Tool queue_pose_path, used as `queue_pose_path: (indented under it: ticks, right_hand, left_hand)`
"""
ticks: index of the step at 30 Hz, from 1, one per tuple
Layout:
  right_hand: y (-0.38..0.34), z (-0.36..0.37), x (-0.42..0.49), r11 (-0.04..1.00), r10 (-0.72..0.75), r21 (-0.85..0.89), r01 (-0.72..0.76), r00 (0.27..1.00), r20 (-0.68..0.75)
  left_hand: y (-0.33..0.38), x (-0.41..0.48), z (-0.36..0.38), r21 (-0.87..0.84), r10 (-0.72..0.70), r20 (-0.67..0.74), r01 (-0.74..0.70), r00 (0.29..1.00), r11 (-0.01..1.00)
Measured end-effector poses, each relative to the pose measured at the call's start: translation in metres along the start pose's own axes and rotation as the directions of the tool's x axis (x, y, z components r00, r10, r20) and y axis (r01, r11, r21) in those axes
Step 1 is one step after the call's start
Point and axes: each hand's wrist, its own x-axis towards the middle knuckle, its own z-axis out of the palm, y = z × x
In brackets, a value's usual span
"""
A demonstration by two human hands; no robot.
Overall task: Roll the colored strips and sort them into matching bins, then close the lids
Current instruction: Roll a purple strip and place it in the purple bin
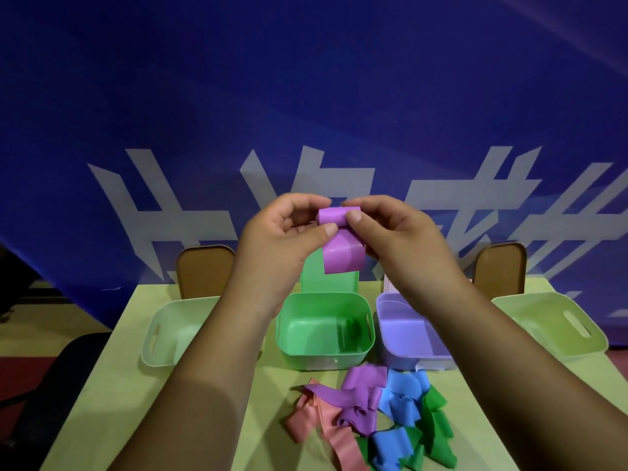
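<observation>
Fingertips (330,229) around rolled top of purple strip (343,256)

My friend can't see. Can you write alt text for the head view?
A left hand and right hand pinch a half-rolled purple strip above a table. Below stand a pale green bin, green bin, purple bin and yellow-green bin, all open, with a pile of loose strips in front.

Head view, downward, close over hands (282,239)

Both forearms (190,385) are showing bare; the left hand (285,232) and right hand (394,232), above the green bin (289,338), are showing short, plain thumbnails (355,216).
</observation>
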Motion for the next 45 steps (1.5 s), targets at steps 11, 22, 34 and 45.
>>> queue_pose_path:
  ticks: [11, 22, 34, 45]
  right_hand:
    - [-0.001, -0.007, -0.006, 0.999, -0.038, 0.023, 0.038, 0.999, 0.000]
    - [0.006, -0.012, -0.003, 0.999, 0.033, 0.028, -0.031, 0.998, -0.048]
    - [0.002, -0.021, -0.006, 1.000, 0.023, -0.009, -0.024, 0.998, -0.052]
    - [-0.001, -0.021, -0.008, 0.999, 0.036, -0.022, -0.034, 0.994, 0.099]
  left_hand:
    - [0.002, 0.001, 0.006, -0.026, -0.086, -0.018, 0.086, 0.996, 0.996]
    - [0.006, 0.002, 0.014, -0.043, -0.111, 0.076, 0.115, 0.991, 0.992]
    - [0.007, 0.006, 0.027, -0.147, -0.221, 0.071, 0.230, 0.973, 0.962]
    - [0.007, 0.007, 0.023, -0.267, -0.226, 0.109, 0.247, 0.968, 0.932]
